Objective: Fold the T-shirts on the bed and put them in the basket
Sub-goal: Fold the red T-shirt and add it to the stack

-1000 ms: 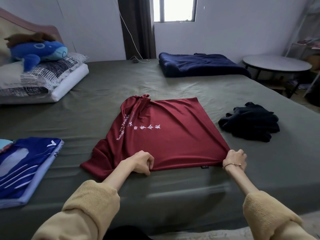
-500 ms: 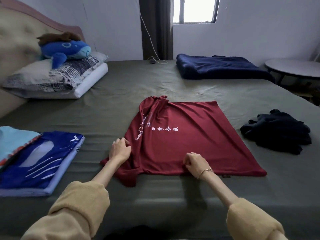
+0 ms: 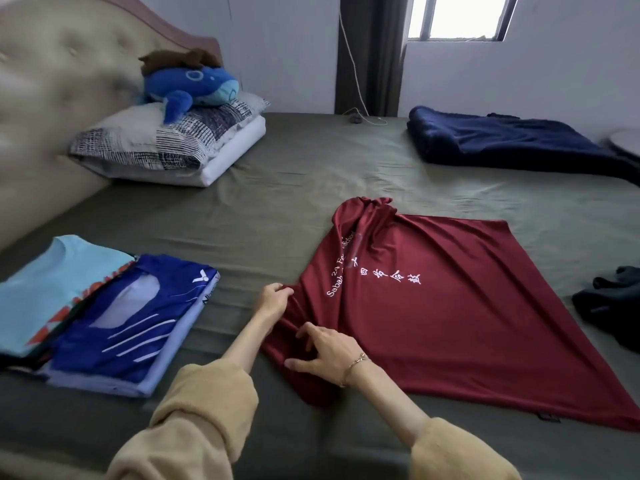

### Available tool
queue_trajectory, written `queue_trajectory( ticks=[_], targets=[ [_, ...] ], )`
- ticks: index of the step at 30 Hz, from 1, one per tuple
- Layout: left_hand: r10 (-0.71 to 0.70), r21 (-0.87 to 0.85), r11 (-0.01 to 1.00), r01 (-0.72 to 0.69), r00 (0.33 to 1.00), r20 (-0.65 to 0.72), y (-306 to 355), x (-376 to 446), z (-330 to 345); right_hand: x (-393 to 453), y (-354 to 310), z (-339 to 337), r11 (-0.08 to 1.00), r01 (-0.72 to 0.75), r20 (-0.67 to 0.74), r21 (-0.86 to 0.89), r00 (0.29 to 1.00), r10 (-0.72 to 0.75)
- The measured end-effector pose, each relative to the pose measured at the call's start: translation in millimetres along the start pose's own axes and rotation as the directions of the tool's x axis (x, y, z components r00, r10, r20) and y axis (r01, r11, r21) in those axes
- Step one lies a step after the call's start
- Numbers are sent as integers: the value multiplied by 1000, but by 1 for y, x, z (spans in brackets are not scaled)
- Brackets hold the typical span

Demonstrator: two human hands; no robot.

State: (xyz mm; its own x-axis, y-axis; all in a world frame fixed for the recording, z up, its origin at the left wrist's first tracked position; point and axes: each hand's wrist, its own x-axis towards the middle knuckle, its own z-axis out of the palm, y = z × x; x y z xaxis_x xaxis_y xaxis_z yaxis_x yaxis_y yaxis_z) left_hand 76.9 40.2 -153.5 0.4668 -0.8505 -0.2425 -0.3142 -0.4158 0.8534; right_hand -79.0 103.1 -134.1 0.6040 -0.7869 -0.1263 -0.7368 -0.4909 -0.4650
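Mid-fold: left hand [image 3: 273,301] pinches the red shirt [image 3: 433,317] at its sleeve, right hand [image 3: 327,349] grips the bunched cloth; next, fold the sleeve inward.

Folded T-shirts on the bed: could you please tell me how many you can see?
2: a blue patterned T-shirt at the left, partly overlapping a light blue T-shirt further left. Dark edges beneath may hide more.
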Motion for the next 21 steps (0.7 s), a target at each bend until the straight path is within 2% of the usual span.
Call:
queue_trajectory(
  ticks=[3, 6, 9, 13, 14, 16, 19, 21],
  targets=[
    [-22, -84, 996, 11, 991, -135, -5, 5, -19, 8, -7, 9, 983, -9, -12, -186, 1000, 7],
    [-81, -69, 995, 67, 972, -223, -17, 0, -45, 12, -15, 17, 962, 107, 36, -253, 994, -101],
    [-117, -123, 988, 90, 964, -238, -32, -1, -63, 13, -22, 18, 977, 183, 20, -108, 983, -182],
    [-130, -222, 971, 90, 976, -173, -46, -1, -70, 9, -28, 17, 970, 125, -13, 210, 992, -125],
    [-126, -198, 975, 99, 983, -131, -49, -4, -70, 8, -28, 16, 959, 105, 16, 265, 993, -113],
    [-119, -116, 987, 111, 991, -64, -54, -10, -69, 4, -30, 17, 961, 96, 95, 260, 988, -125],
    [-101, 49, 993, 104, 993, -62, -59, -16, -72, -1, -28, 25, 972, 116, 155, 206, 977, -150],
    [-111, 115, 987, 112, 994, -17, -60, -20, -76, -5, -29, 28, 951, 115, 183, 285, 968, -172]
  ],
)
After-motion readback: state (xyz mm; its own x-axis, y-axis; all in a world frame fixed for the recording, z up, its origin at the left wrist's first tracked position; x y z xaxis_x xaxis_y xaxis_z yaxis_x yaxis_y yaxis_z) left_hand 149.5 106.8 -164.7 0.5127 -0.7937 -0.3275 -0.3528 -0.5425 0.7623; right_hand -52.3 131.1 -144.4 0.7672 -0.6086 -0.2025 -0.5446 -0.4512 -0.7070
